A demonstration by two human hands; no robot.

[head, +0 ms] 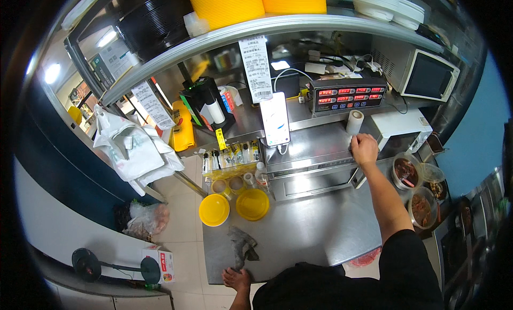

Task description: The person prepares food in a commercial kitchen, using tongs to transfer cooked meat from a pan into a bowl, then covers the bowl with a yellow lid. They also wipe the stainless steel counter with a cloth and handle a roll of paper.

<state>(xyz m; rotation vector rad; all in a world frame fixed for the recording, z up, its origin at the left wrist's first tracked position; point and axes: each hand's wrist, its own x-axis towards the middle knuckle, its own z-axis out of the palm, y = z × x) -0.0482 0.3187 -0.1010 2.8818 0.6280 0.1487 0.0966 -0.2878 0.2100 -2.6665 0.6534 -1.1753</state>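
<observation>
At the steel table's front left corner rests my left hand, fingers slightly apart with nothing seen in them. Just beyond it lies a crumpled dark grey cloth. My right arm reaches forward, and my right hand, curled with its back up, is at the right end of a stainless-steel appliance. Its fingertips are hidden. Right behind that hand a white roll stands upright. Two yellow bowls sit at the table's left, near rolls of tape and a clear bottle.
Overhead runs a shelf with stacked yellow bowls. A phone, a multi-display timer and a microwave stand behind the table. Food tubs line the right; white plastic bags hang at left.
</observation>
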